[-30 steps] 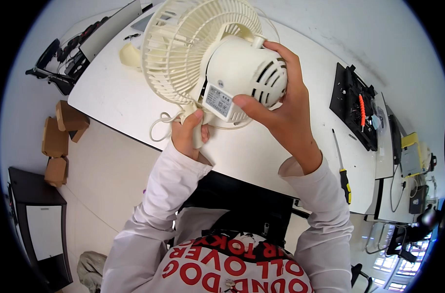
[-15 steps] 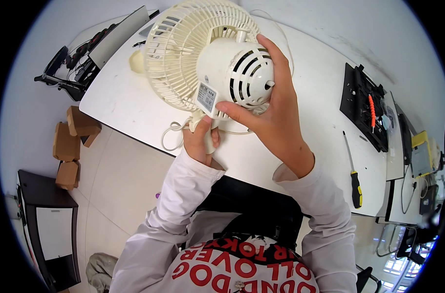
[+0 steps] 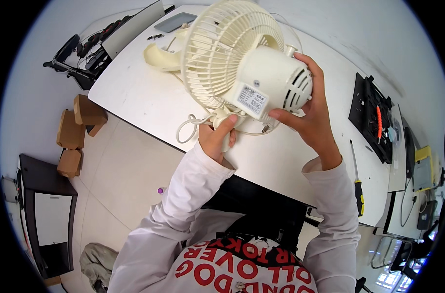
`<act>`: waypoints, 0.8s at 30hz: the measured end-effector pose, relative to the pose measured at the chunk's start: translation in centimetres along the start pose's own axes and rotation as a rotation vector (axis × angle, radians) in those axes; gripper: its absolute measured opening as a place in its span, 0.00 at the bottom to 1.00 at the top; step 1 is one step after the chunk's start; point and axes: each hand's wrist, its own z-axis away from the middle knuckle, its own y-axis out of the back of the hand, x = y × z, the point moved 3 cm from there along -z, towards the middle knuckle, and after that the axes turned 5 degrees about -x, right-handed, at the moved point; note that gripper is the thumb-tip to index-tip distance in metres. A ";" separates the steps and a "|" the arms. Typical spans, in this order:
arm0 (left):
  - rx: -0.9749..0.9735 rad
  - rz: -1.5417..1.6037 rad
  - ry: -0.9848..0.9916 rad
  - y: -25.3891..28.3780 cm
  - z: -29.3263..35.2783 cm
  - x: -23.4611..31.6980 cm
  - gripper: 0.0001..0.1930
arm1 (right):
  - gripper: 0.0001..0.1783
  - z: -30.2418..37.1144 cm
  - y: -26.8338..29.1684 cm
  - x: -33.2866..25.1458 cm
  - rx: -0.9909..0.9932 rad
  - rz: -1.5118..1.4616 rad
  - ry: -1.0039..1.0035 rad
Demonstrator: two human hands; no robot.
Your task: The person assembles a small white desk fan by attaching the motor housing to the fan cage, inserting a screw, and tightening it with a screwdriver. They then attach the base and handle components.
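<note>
Near the front edge of the bench, our left hand wraps the fan's stem and our wide-spread right hand clasps its motor housing, weight best shared.

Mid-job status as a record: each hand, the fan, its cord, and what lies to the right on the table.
left hand: grips stem below cage
right hand: thumb and fingers around vented motor housing
fan: cream, tilted, cage toward upper left
cord: looped beside left hand
screwdriver: on white table, right side, black-and-yellow handle
black case: open, beyond screwdriver, holding an orange rod-like item
</note>
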 end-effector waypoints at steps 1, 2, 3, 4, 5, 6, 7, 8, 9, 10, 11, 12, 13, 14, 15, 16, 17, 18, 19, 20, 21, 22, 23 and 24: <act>0.005 -0.003 -0.001 -0.1 0.0 0.0 0.20 | 0.53 0.2 0.1 0.0 -0.001 -0.008 -0.037; 0.005 -0.004 0.006 -0.1 0.0 0.0 0.19 | 0.53 0.3 0.2 0.1 0.001 -0.003 -0.028; 0.004 -0.004 0.013 -0.1 0.1 -0.1 0.19 | 0.54 0.4 0.3 0.3 0.002 0.001 -0.019; 0.003 -0.005 0.021 -0.1 0.1 -0.1 0.18 | 0.54 0.5 0.4 0.4 0.004 0.006 -0.010; 0.010 0.004 0.017 -0.2 0.1 -0.1 0.17 | 0.55 0.6 0.5 0.5 -0.004 0.005 -0.015; 0.017 0.014 0.014 -0.3 0.2 0.0 0.15 | 0.55 0.6 0.6 0.5 -0.012 0.004 -0.020; 0.024 0.023 0.011 -0.3 0.3 0.0 0.13 | 0.55 0.7 0.6 0.6 -0.020 0.003 -0.025; 0.024 0.011 -0.002 -0.4 0.3 0.2 0.13 | 0.55 0.7 0.6 0.4 -0.017 0.002 -0.006; 0.024 -0.001 -0.015 -0.4 0.5 0.2 0.12 | 0.55 1.0 0.5 0.3 -0.013 0.002 0.013; 0.024 -0.012 -0.028 -0.4 0.7 0.3 0.12 | 0.55 1.2 0.5 0.2 -0.009 0.002 0.031; 0.014 -0.030 -0.036 -0.4 0.8 0.1 0.12 | 0.54 1.6 0.4 0.1 0.002 0.013 0.055; 0.003 -0.047 -0.043 -0.2 0.9 -0.1 0.12 | 0.54 1.9 0.2 0.0 0.013 0.025 0.079; -0.008 -0.065 -0.050 -0.1 1.0 -0.2 0.11 | 0.54 2.0 0.1 -0.1 0.024 0.036 0.102; -0.028 -0.086 -0.051 -0.2 1.0 -0.2 0.11 | 0.55 2.2 0.1 -0.1 0.031 0.033 0.087; -0.033 -0.087 -0.056 -0.3 1.0 -0.2 0.12 | 0.55 2.2 0.3 -0.3 0.020 0.075 0.110; -0.038 -0.087 -0.060 -0.4 1.0 -0.3 0.12 | 0.54 2.2 0.6 -0.4 0.010 0.118 0.131; -0.042 -0.090 -0.068 -0.5 1.0 -0.2 0.12 | 0.54 2.1 0.9 -0.6 -0.001 0.160 0.156; -0.040 -0.087 -0.067 -0.5 1.0 -0.1 0.12 | 0.54 2.2 1.2 -0.7 -0.012 0.217 0.166; -0.038 -0.083 -0.066 -0.5 1.1 0.1 0.12 | 0.53 2.3 1.6 -0.8 -0.023 0.276 0.175; -0.032 -0.080 -0.066 -0.4 1.2 0.2 0.12 | 0.53 2.4 1.8 -0.9 -0.037 0.332 0.186; -0.049 -0.095 -0.073 -0.3 1.2 0.2 0.12 | 0.53 2.5 1.8 -1.0 -0.022 0.320 0.193; -0.065 -0.111 -0.081 -0.2 1.1 0.2 0.12 | 0.52 2.5 1.7 -1.1 -0.007 0.307 0.201; -0.083 -0.124 -0.084 -0.2 1.2 0.1 0.11 | 0.52 2.7 1.6 -1.2 0.010 0.296 0.204; -0.086 -0.147 -0.082 -0.2 1.2 0.0 0.11 | 0.52 2.9 1.6 -1.3 0.013 0.281 0.188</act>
